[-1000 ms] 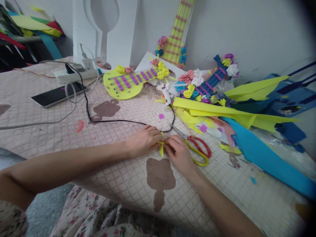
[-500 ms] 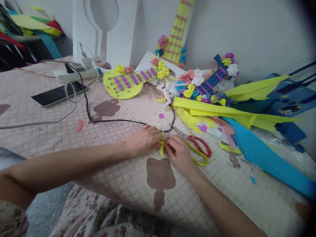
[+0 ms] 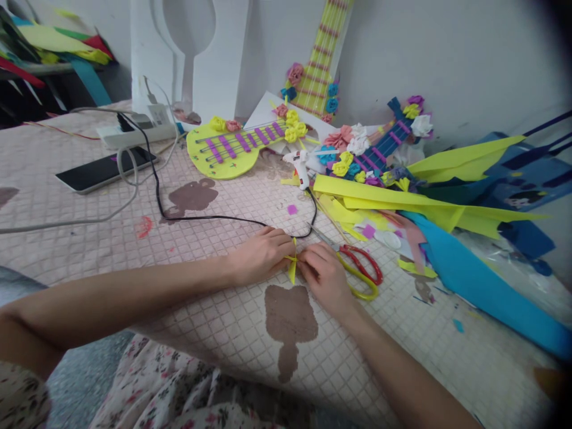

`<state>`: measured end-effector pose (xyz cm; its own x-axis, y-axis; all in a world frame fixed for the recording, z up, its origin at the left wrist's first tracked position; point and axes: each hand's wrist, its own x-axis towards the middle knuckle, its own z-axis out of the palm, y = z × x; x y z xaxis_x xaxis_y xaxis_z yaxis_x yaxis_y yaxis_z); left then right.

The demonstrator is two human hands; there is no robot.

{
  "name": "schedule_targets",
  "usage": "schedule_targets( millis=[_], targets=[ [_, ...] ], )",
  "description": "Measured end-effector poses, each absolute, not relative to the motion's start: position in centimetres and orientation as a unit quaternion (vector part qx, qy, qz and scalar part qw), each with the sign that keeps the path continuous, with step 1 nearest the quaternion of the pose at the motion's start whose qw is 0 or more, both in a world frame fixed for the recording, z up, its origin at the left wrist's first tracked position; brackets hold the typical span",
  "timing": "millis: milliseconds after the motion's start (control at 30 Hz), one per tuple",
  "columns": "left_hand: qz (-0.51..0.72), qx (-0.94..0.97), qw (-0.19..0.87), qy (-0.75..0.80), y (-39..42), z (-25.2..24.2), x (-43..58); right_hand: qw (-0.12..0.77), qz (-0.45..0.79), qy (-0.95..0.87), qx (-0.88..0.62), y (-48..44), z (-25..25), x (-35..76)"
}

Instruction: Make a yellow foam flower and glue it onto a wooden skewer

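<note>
Between my two hands is a small yellow paper bow (image 3: 292,269), its ends sticking up and down from a narrow middle. My left hand (image 3: 262,255) pinches its left side with the fingers bent. From the right, my right hand (image 3: 325,275) has its fingertips closed on the other side; the exact grip is partly hidden by the fingers. Scissors with one red and one yellow handle (image 3: 363,269) lie just beyond my right hand, partly covered by it.
A white glue gun (image 3: 300,167) with a black cord (image 3: 214,217) lies farther back. Behind stand paper guitars, one yellow (image 3: 226,164), one blue (image 3: 379,149). Yellow paper (image 3: 415,202) and a blue sheet (image 3: 487,286) spread rightward. A phone (image 3: 105,171) and power strip (image 3: 134,136) are left.
</note>
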<state>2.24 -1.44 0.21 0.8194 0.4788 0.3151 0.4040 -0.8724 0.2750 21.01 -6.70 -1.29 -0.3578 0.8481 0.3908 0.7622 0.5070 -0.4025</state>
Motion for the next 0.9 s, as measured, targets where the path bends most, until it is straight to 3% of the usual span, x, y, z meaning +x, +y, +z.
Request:
schedule_targets(
  millis=[900],
  targets=[
    [0.190,0.950,0.062,0.241,-1.23,-0.51,2.35,0.273,0.076,-0.815,-0.505,-6.79,-1.35,20.64]
  ],
)
